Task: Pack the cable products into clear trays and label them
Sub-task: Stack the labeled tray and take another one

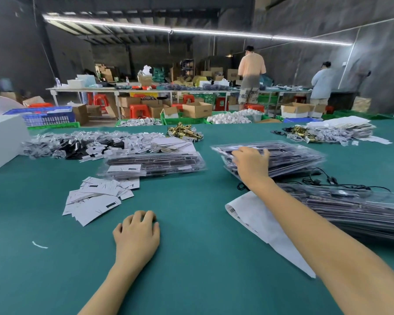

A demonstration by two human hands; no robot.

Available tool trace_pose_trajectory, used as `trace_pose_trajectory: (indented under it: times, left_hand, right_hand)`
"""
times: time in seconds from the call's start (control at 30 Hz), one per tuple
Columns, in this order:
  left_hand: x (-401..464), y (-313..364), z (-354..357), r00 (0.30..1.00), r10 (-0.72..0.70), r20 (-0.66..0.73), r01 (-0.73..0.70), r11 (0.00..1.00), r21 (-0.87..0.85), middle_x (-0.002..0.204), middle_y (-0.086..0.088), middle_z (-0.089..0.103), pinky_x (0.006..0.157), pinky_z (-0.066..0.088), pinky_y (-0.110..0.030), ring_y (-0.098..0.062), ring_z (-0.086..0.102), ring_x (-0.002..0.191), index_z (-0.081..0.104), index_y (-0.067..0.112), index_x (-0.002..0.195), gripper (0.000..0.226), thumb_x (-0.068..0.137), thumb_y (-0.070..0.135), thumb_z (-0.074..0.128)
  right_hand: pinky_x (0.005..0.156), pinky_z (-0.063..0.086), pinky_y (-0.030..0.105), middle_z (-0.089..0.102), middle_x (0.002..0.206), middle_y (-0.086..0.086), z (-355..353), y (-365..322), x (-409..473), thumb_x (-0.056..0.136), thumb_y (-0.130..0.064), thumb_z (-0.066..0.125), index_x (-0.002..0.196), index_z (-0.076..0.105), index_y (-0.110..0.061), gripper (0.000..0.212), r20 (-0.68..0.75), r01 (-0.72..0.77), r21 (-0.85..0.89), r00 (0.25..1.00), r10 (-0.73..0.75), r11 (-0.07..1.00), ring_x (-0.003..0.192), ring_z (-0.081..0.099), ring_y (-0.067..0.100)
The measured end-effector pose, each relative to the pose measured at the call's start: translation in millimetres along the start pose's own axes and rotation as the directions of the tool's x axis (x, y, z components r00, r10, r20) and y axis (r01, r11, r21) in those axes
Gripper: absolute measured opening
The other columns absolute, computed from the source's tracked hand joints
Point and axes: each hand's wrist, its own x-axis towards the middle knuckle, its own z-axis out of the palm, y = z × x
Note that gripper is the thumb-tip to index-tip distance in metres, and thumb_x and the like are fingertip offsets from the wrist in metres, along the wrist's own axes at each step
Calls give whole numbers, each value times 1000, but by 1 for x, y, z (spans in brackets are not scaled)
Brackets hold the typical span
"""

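1. The right hand (250, 163) reaches far across the green felt-covered table (191, 258) and lies on top of a stack of clear plastic blister trays holding dark cable products (282, 159). Its fingers are spread over the top tray; whether the fingertips curl under an edge I cannot tell, as the hand is slightly blurred.
2. The left hand (137, 235) rests on the table near the body, fingers loosely bent and holding nothing. It looks parked there as a steadying support while the other arm stretches out.
3. A second stack of filled clear trays (152, 165) sits left of the first, with a white paper label (124, 168) on its near end, so it seems to be the finished pile.
4. A loose heap of white printed label cards (98, 200) lies just near that pile, within easy reach of the left hand, probably for labelling.
5. A long pile of clear packs with black cables (355, 208) lies at the near right, beside the right forearm, with a white barcode sheet (259, 221) partly under the arm.
6. Far across the table lie a heap of small clear bags with white tags (77, 144) and brass-coloured metal fittings (184, 131).
7. The printing on the cards and the barcodes is too small to read; no brand name is legible.
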Motion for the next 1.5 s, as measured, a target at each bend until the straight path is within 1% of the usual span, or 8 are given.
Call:
trace_pose_trajectory:
  times: [0.37,0.5,0.63,0.8,1.0,1.17,1.33,1.5]
  left_hand:
    - [1,-2,-8,997,-72,-10,66,959,-276,101,1,65,90,38,-38,-26,56,107,60,17,98,25,100,34,41]
    - [2,-10,-26,970,-191,150,206,316,-926,96,-2,70,75,53,-25,-26,65,96,64,20,89,29,102,33,40]
    - [4,-26,-45,884,95,458,452,-427,-783,112,-20,68,85,52,-49,-31,68,96,72,5,107,62,88,57,44]
    - [3,-40,-53,821,363,441,571,-517,-637,120,-33,58,95,49,-51,-41,58,112,59,-14,117,50,82,10,33]
    - [7,-48,-56,914,124,387,357,-700,-619,111,-18,69,70,59,-45,-35,69,95,63,-2,111,88,24,-8,76]
    - [11,-59,-56,923,53,380,295,-732,-614,102,-12,72,70,59,-40,-30,72,88,62,4,103,91,15,-8,80]
    - [9,-62,-53,913,154,378,386,-631,-673,101,-11,73,74,58,-43,-29,71,90,75,8,86,54,33,-3,68]
    - [7,-62,-57,896,157,415,433,-518,-738,87,-11,69,72,59,-44,-27,70,73,66,4,87,63,25,5,75]
  right_hand:
    - [90,52,44,71,110,10,-58,-85,-74,74,4,69,109,71,-7,36,-406,572,137,777,-481,808,96,69,26]
    - [89,52,40,72,109,5,-54,-116,-115,86,-8,48,105,73,-13,31,-484,718,87,636,-600,691,96,68,26]
    - [96,48,41,69,117,2,-37,-127,-147,87,-5,56,110,71,-16,30,-447,764,147,617,-647,628,106,65,25]
    - [96,47,44,63,125,7,-34,-126,-150,85,-17,69,118,68,-18,33,-508,711,217,668,-545,669,113,61,28]
    - [75,46,35,54,104,10,-30,-94,-139,84,-43,66,144,41,-23,68,24,-44,224,999,39,974,90,51,28]
    - [92,38,31,60,121,-2,-5,-77,-143,101,-34,37,140,43,-27,40,226,114,347,953,-201,931,110,47,24]
    - [92,42,30,65,115,1,-9,-101,-147,101,-28,43,129,56,-17,33,92,36,722,985,-148,691,109,55,19]
    - [75,51,33,68,100,4,-42,-109,-130,88,-65,36,99,62,-23,51,491,-491,871,871,13,-5,82,66,12]
